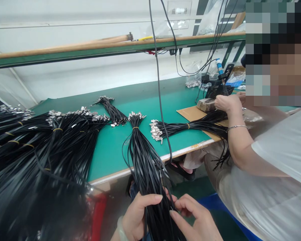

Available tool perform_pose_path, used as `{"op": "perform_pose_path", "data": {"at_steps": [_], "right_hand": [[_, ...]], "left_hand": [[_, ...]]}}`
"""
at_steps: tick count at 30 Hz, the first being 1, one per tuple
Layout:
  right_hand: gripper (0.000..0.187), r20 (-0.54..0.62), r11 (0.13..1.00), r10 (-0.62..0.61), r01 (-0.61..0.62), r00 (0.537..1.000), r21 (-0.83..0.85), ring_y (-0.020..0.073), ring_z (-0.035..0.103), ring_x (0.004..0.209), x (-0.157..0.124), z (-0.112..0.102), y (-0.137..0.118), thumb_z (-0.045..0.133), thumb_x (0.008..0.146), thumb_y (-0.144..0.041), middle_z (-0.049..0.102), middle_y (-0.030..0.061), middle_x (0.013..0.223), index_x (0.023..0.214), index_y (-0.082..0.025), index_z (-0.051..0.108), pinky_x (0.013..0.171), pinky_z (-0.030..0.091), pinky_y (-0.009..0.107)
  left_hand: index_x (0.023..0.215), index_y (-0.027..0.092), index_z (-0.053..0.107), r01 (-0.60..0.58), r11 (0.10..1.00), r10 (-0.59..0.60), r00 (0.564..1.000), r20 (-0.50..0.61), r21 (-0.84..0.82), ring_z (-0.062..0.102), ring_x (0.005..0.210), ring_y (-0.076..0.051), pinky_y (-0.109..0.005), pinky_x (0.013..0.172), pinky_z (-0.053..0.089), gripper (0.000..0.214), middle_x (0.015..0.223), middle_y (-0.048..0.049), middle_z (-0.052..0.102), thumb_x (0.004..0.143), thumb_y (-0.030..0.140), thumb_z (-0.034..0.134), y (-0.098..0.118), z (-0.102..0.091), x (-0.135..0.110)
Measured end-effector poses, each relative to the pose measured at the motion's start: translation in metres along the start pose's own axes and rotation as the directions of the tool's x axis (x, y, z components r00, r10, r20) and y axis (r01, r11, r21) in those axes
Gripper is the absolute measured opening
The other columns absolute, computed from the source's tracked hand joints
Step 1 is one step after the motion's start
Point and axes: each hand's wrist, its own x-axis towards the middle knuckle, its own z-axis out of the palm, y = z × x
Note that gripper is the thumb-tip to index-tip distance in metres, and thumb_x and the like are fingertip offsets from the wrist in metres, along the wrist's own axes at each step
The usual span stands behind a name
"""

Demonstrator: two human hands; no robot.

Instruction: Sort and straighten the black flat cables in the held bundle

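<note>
A bundle of black cables point(142, 157), tied with a yellow band near its metal-tipped end, lies over the front edge of the green table and hangs down towards me. My left hand point(137, 214) is wrapped around the hanging part, its thumb across the front. On the right side of the same bundle, my right hand point(193, 214) pinches at a few strands with thumb and fingers. The lower ends of the cables run out of view below.
Large piles of black cables point(52, 150) cover the table's left side. A short bundle point(112, 108) and another banded bundle point(180, 127) lie on the green mat point(145, 97). A co-worker's hand point(228, 103) works beside a soldering iron point(221, 73). A loose cord point(158, 80) hangs in front.
</note>
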Motion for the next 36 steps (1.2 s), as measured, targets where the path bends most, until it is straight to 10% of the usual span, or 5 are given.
{"op": "perform_pose_path", "data": {"at_steps": [14, 36], "right_hand": [[0.028, 0.058, 0.962, 0.122, -0.132, 0.991, 0.237, 0.0126, 0.036, 0.062, -0.006, -0.006, -0.01, 0.043, 0.079, -0.041, 0.033, -0.0041, 0.064, 0.062, -0.02, 0.037, 0.06, 0.034, 0.023], [0.043, 0.156, 0.789, 0.252, -0.296, 0.955, 0.539, 0.009, 0.044, 0.046, -0.03, -0.003, -0.016, 0.065, 0.057, -0.058, 0.047, -0.004, 0.044, 0.056, -0.016, 0.058, 0.045, 0.035, 0.018]], "left_hand": [[0.077, 0.008, 0.064, -0.077, 0.992, 0.097, 0.974, -0.204, 0.103, 0.06, 0.065, -0.018, -0.032, 0.066, 0.048, 0.015, 0.069, -0.0084, 0.066, 0.062, 0.009, 0.065, -0.005, 0.007, 0.005], [0.045, 0.015, 0.046, -0.08, 0.96, 0.136, 0.971, -0.197, 0.268, 0.041, 0.04, -0.008, -0.02, 0.045, 0.029, 0.029, 0.039, 0.0047, 0.041, 0.066, 0.022, 0.065, -0.006, 0.012, 0.013]]}}
